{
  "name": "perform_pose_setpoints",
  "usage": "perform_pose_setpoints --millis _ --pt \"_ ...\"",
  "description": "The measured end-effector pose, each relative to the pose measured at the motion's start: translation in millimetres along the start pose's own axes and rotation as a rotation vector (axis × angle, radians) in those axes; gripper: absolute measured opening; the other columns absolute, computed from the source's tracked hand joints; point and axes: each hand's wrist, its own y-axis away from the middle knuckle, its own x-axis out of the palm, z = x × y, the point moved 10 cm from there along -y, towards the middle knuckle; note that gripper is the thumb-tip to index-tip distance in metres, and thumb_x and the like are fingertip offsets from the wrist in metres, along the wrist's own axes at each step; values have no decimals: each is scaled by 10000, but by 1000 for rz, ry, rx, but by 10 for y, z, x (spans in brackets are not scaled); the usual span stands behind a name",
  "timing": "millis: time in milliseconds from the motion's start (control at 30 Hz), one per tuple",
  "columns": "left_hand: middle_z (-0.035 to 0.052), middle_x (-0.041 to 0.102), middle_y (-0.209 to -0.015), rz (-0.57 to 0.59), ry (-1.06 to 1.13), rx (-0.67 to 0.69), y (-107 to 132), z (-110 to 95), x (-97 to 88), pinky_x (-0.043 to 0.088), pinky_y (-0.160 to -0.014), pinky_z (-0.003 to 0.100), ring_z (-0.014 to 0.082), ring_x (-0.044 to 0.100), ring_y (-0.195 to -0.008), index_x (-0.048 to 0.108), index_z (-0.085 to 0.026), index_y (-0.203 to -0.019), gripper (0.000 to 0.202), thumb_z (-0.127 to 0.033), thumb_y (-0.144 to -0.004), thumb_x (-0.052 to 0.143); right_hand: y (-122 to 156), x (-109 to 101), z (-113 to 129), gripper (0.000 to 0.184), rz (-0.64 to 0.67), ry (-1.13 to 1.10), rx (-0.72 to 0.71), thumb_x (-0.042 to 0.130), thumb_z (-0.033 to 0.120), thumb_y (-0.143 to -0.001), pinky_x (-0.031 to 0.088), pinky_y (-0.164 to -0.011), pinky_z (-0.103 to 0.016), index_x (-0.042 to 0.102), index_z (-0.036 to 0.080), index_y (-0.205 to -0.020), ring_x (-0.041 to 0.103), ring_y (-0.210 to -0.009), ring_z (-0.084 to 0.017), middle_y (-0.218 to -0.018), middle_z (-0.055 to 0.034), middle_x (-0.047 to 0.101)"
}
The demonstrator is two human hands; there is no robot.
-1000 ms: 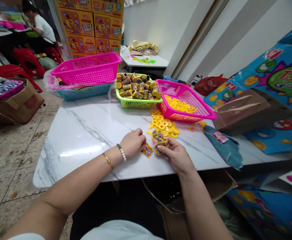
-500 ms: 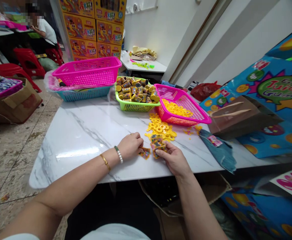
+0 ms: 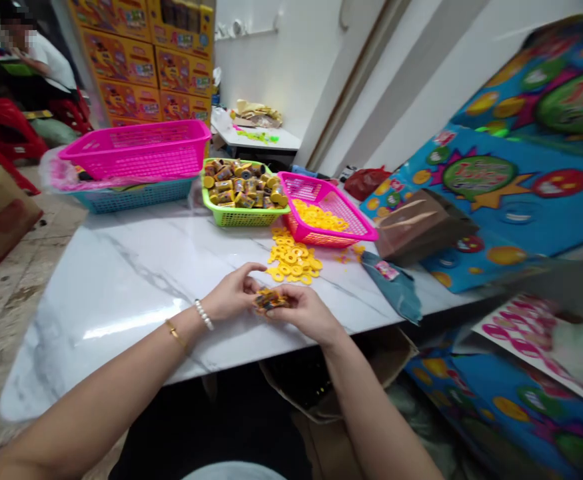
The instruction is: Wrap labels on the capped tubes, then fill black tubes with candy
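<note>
Above the near part of the white marbled table [image 3: 136,267], my hands meet at a small bunch of printed yellow-orange labels [image 3: 270,300]. My right hand [image 3: 311,312] grips its right side. The fingers of my left hand [image 3: 228,293] close on its left side, partly hidden behind the bunch. Just beyond lies a loose pile of flat yellow rings [image 3: 294,259]. More yellow pieces [image 3: 321,217] fill a pink basket [image 3: 358,225] behind the pile. To its left, a green basket [image 3: 244,217] is heaped with small yellow-and-black printed cylinders [image 3: 244,183].
A pink basket [image 3: 136,150] sits on a blue one [image 3: 141,197] at the back left. A brown paper bag [image 3: 416,227] and a denim-blue cloth [image 3: 396,293] lie right, beside blue printed boxes [image 3: 511,193]. An open carton [image 3: 321,380] is below the table edge. A person sits far left.
My hands have come together, and the labels that were apart in each hand are now one bunch between them. The view has turned slightly to the right.
</note>
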Motion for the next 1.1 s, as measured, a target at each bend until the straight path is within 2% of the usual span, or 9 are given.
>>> perform_pose_setpoints --millis 133,200,367,500,633,767,933,1000,1100 --pt "92 667 -1053 -76 146 -97 26 5 -89 493 -566 272 140 648 -639 403 -195 -1347 809 -382 -678 817 0 -261 -46 301 -108 -38 19 818 301 -611 552 -703 -329 735 174 -871 700 -719 -204 -819 -44 770" --pt "124 640 -1139 -106 100 -101 36 -13 -139 509 -573 280 159 671 -700 419 -193 -1341 780 -394 -695 806 29 -662 -42 368 -220 -32 10 822 322 -603 562 -712 -322 702 195 -927 723 -783 -214 -887 -49 781" --pt "76 668 -1003 -81 38 -106 16 61 -136 505 -558 262 135 641 -655 448 -172 -1314 739 -367 -695 802 208 -1971 -123 543 -557 86 39 846 287 -489 565 -639 -323 617 217 -976 714 -681 -201 -805 -17 754" --pt "59 671 -958 -106 4 -102 -16 108 -175 489 -519 249 125 624 -613 462 -167 -1296 730 -356 -679 802 317 -2570 -232 412 -703 283 108 824 170 -435 538 -607 -337 638 193 -802 636 -565 -182 -617 17 673" --pt "51 683 -931 -134 -57 -90 35 77 -195 496 -518 256 127 618 -601 497 -167 -1249 691 -356 -663 811 408 -2656 -247 266 -785 448 142 805 114 -469 530 -817 -389 668 198 -681 660 -733 -223 -637 8 673" --pt "52 709 -922 -129 -150 -57 84 -73 -221 515 -576 278 141 628 -636 534 -170 -1228 674 -374 -654 823 416 -2645 -153 254 -855 501 147 816 97 -524 423 -1033 -416 719 174 -746 625 -1092 -299 -937 -76 745" --pt "43 718 -848 -176 -249 1 -28 -301 -354 489 -578 261 122 589 -591 605 -168 -1167 609 -405 -655 837 603 -2695 135 199 -987 467 43 623 262 -849 362 -1094 -389 734 174 -988 544 -1243 -267 -1200 -86 700" --pt "29 696 -788 -191 -260 -6 -9 -270 -327 472 -566 250 113 565 -569 619 -150 -1151 578 -421 -681 818 859 -2563 203 240 -1019 403 -11 544 333 -909 397 -1055 -377 732 185 -927 581 -1174 -260 -1114 -78 721" --pt "-3 633 -686 -173 -219 -63 35 -59 -197 421 -499 233 101 511 -512 627 -120 -1106 524 -448 -722 767 1073 -2212 66 333 -946 244 -22 648 430 -831 494 -877 -400 677 181 -611 645 -852 -268 -720 -80 693"
